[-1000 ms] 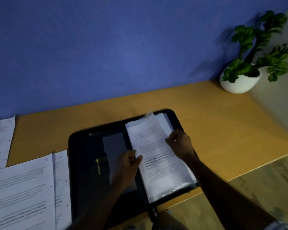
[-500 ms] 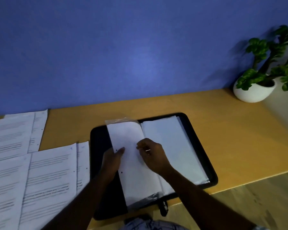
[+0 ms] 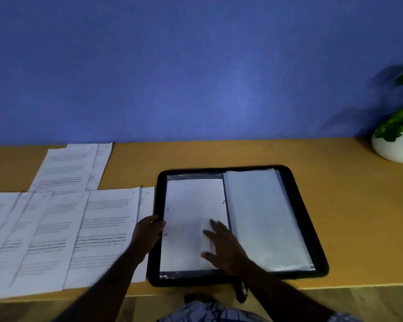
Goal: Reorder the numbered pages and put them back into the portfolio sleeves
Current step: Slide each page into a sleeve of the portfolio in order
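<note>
A black portfolio point(image 3: 312, 231) lies open on the wooden desk. Its left side shows a clear sleeve holding a white sheet point(image 3: 191, 205), blank side up. A stack of sleeves point(image 3: 263, 212) lies flat on its right side. My right hand point(image 3: 223, 245) rests flat, fingers spread, on the lower part of the left sleeve. My left hand point(image 3: 147, 233) sits at the portfolio's left rim, thumb on the edge, fingers partly hidden. Printed numbered pages point(image 3: 98, 231) are spread in overlapping rows left of the portfolio.
More printed pages point(image 3: 72, 168) lie further back at the left, near the blue wall. A white pot with a green plant point(image 3: 396, 145) stands at the far right. The desk's front edge point(image 3: 358, 287) runs just below the portfolio, whose zipper pull point(image 3: 242, 291) hangs over it.
The filled sleeve was turned from the right side over to the left and now lies flat. My right hand followed it and flattened on it. My view shifted left.
</note>
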Tool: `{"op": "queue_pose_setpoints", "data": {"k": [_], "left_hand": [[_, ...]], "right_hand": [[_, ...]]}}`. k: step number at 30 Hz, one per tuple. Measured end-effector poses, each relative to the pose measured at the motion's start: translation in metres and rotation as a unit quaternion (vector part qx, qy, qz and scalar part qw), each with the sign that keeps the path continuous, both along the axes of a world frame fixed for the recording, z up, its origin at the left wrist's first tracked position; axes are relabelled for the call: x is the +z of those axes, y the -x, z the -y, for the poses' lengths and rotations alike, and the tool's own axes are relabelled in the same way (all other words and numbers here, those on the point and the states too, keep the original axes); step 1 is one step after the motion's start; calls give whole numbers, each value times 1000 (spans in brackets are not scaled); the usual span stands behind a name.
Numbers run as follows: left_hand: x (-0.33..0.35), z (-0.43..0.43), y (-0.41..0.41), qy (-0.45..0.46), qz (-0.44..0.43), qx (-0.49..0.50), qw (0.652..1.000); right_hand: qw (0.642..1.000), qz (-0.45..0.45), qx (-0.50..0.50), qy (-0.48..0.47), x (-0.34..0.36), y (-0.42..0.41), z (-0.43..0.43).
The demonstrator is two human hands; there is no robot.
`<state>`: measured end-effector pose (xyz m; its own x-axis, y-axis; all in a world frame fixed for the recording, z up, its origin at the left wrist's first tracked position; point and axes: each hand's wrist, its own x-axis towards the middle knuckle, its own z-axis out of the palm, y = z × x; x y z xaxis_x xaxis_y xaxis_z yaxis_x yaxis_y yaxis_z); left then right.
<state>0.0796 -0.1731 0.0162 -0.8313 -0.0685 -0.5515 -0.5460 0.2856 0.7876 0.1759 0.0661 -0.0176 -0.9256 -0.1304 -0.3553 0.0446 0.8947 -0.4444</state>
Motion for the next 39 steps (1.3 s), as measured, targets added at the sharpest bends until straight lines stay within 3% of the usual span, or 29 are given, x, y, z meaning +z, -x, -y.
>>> {"op": "queue_pose_setpoints", "data": {"k": [5,9,13,18,23,30,39], "left_hand": [[-2,12,-14,9,-8,-30,999],[-5,25,-15,91,-68,-125,986],[-1,39,-14,179,-139,-211,951],[-6,79,4,316,-242,-321,860],[-11,145,30,392,-245,-403,789],[-20,250,79,409,-225,-401,788],[-29,331,148,436,-218,-364,794]], "right_hand": [[998,-21,21,-51,-4,3,12],[997,-43,12,-58,-2,7,23],[999,-43,6,-31,1,21,38],[998,-63,-8,-8,1,50,77],[998,-63,-13,0,3,90,143],[995,-96,-11,-9,7,151,244],[995,-90,-24,44,25,232,328]]}}
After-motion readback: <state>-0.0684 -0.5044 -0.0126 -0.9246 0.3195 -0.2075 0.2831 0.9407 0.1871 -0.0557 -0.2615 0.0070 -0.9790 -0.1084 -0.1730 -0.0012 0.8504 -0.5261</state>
